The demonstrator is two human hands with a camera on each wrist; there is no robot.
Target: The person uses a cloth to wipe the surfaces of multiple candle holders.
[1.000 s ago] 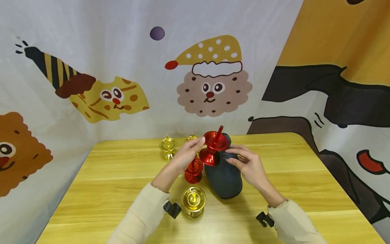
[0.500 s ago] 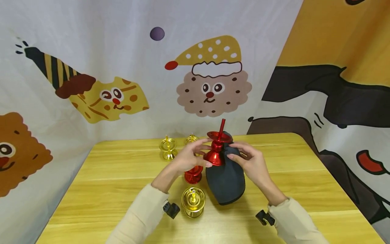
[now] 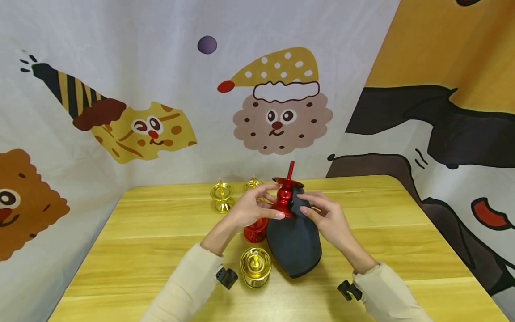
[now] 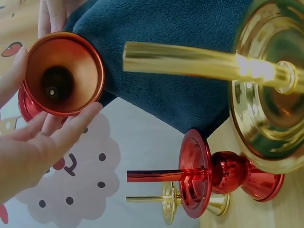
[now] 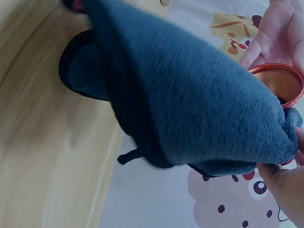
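Note:
A shiny red candlestick with a thin spike is held up, its dish at the top. My left hand grips it from the left, thumb along the base and fingers up by the dish. In the left wrist view its hollow base faces the camera, fingers around the rim. My right hand pinches a dark blue cloth against the candlestick's right side. The cloth's long end hangs down toward the table, and in the right wrist view the fleecy cloth covers much of the candlestick.
Below my left hand a second red candlestick stands on the wooden table. One gold candlestick stands nearer the front between the forearms. Farther back are two more, a left gold candlestick and a partly hidden one.
The held candlestick has gone from tilted, dish toward the head camera, to nearly upright. My left hand has shifted from the dish rim to its side and base. The cloth's hanging end sits lower.

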